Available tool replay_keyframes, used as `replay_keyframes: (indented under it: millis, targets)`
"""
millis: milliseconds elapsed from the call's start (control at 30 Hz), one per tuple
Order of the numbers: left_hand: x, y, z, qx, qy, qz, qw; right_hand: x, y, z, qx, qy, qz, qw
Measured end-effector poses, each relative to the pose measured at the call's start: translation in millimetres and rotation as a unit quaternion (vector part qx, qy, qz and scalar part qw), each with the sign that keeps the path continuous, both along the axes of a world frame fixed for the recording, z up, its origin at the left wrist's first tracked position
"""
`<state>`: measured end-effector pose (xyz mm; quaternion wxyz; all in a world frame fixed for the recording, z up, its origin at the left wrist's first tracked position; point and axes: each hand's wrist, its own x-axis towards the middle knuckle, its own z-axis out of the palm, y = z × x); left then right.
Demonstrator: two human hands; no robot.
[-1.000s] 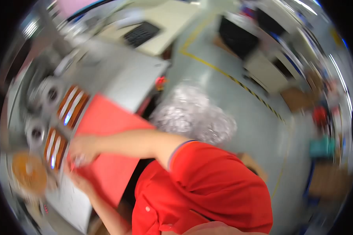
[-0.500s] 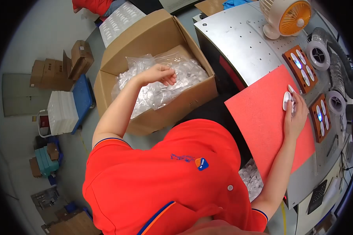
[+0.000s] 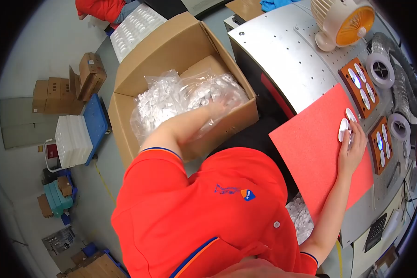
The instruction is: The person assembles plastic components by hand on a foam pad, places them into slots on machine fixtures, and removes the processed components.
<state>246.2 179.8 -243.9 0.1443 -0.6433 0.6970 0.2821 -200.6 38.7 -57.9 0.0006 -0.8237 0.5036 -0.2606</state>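
My left hand [image 3: 219,109] is down in a cardboard box [image 3: 146,51], at a clear plastic bag [image 3: 204,95] full of small white oval pieces. Blur and the bag's film hide its fingers, so its grip is unclear. A second bag [image 3: 162,99] of similar pieces lies beside it. Over a red mat [image 3: 306,148], my right hand [image 3: 353,150] has its fingers closed around a few glossy white oval pieces [image 3: 343,129]. One of them [image 3: 350,115] sticks out beyond the fingertips.
Two brown fixtures [image 3: 359,88] [image 3: 380,146], each holding several white ovals, sit on the perforated metal table [image 3: 268,41]. Beyond are a fan [image 3: 343,23] and hose nozzles [image 3: 380,69]. More ovals [image 3: 300,217] lie below the mat. A person in red [image 3: 102,9] is at top left.
My left hand has dropped from above the bags to the right-hand bag, its arm swinging right. My right hand stays on the mat with the ovals. The whole view has shifted slightly.
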Motion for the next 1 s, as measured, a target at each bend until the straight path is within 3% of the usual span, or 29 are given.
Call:
replay_keyframes:
  millis: [33, 67, 133, 167, 200, 233, 267, 367, 433, 467, 500, 733, 900, 933, 1000]
  targets:
    - [2, -3, -18, 0.004, 0.000, 0.013, 1.000, -1, -1, 0, 0.002, -0.007, 0.002, 1.000]
    - [16, -1, -70, -0.063, 0.059, 0.040, 0.995, -2, -2, 1, -0.006, -0.014, 0.010, 1.000]
    - [7, -1, -49, -0.090, -0.002, 0.008, 0.996, -3, -4, -1, -0.010, -0.023, 0.033, 0.999]
    - [12, 0, -53, -0.101, 0.018, 0.032, 0.994, -4, -5, -4, -0.018, -0.020, 0.033, 0.999]
    - [11, -3, -31, -0.095, 0.048, 0.021, 0.994, -6, -6, -5, -0.025, -0.015, 0.031, 0.999]
    - [17, -5, -41, -0.112, 0.070, -0.024, 0.991, -3, -6, -4, -0.037, -0.027, 0.037, 0.998]
    - [5, -4, -1, -0.078, 0.030, -0.024, 0.996, -1, -2, -1, -0.011, -0.037, 0.028, 0.999]
    - [18, 7, -60, -0.149, 0.011, -0.046, 0.988, 3, 2, 4, 0.012, -0.045, 0.014, 0.999]
    - [16, 7, -70, -0.194, 0.032, -0.040, 0.980, 3, 2, 4, 0.012, -0.040, 0.012, 0.999]
    - [12, 5, -76, -0.183, 0.062, 0.027, 0.981, 3, 2, 4, 0.016, -0.041, 0.006, 0.999]
    - [8, 4, -74, -0.170, 0.092, 0.094, 0.977, 3, 2, 3, 0.021, -0.043, 0.001, 0.999]
    - [-2, 11, -29, -0.225, 0.138, 0.106, 0.959, 3, 3, 3, -0.005, -0.029, 0.008, 1.000]
    - [16, 17, -35, -0.152, 0.218, 0.130, 0.955, 5, 6, 7, 0.015, -0.022, -0.004, 1.000]
    - [16, 15, -15, -0.123, 0.187, 0.121, 0.967, 4, 5, 6, 0.012, -0.022, -0.003, 1.000]
    - [28, 24, -28, -0.223, 0.246, 0.151, 0.931, 2, 3, 5, 0.020, -0.017, 0.003, 1.000]
